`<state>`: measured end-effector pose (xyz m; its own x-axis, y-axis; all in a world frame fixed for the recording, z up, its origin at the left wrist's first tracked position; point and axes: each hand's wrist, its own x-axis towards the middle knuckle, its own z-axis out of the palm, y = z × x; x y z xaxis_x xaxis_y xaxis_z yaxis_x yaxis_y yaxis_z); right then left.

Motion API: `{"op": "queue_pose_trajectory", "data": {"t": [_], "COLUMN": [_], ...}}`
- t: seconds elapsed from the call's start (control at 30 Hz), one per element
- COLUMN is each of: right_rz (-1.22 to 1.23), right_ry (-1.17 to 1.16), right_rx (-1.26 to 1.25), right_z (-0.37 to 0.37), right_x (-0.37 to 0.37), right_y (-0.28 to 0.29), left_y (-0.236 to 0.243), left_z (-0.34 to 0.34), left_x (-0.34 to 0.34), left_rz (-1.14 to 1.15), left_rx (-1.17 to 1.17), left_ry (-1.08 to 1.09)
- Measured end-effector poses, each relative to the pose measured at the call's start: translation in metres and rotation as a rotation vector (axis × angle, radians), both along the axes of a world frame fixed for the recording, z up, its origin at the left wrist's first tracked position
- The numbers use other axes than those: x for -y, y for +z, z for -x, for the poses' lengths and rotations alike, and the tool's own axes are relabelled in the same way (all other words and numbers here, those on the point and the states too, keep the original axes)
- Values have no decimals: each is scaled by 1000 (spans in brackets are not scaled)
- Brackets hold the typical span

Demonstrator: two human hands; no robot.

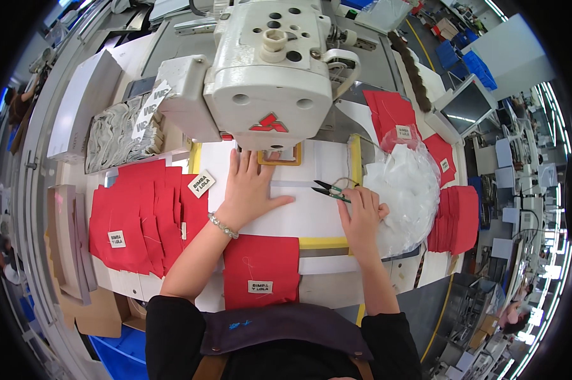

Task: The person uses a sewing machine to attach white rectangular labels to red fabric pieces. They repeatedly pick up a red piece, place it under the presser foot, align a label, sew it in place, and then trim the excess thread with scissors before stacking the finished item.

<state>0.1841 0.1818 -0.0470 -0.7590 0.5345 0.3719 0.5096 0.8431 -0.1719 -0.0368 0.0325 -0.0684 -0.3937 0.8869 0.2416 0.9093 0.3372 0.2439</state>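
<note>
My left hand (251,190) lies spread on the white work plate (308,215), its fingertips at the yellow frame (288,162) under the white sewing machine head (270,95). Whether anything lies under those fingertips is unclear. My right hand (362,212) holds black-bladed thread snips with green handles (333,194) at the plate's right side, their tips pointing left. A red fabric piece (260,259) with a white label lies below my left hand at the front edge. A loose white label (201,183) sits left of that hand, on a stack of red pieces (134,209).
More red stacks (453,218) lie right, beside a heap of clear plastic (409,196). A box of packed pale material (124,133) sits back left, a screen (464,107) back right. Cardboard (96,310) and a blue bin (115,354) are low left. Other people work at both far sides.
</note>
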Motion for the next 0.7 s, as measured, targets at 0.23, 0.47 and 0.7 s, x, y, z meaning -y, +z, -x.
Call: {"op": "queue_pose_trajectory", "data": {"t": [0.23,0.47,0.7], "right_rz": [-48,-44,-40], "right_ry": [-55,-66,-79], "right_rx": [-47,-23,-25], "right_z": [-9,-6,-5], "right_x": [4,8,7], "right_y": [-10,-7,-14], "left_y": [4,31,60], "left_z": [-6,-25,-31], "left_x": [12,47,92], "left_rz": [52,64,304], "left_rx": [12,221,479], "left_ry": [10,-159,-187]}}
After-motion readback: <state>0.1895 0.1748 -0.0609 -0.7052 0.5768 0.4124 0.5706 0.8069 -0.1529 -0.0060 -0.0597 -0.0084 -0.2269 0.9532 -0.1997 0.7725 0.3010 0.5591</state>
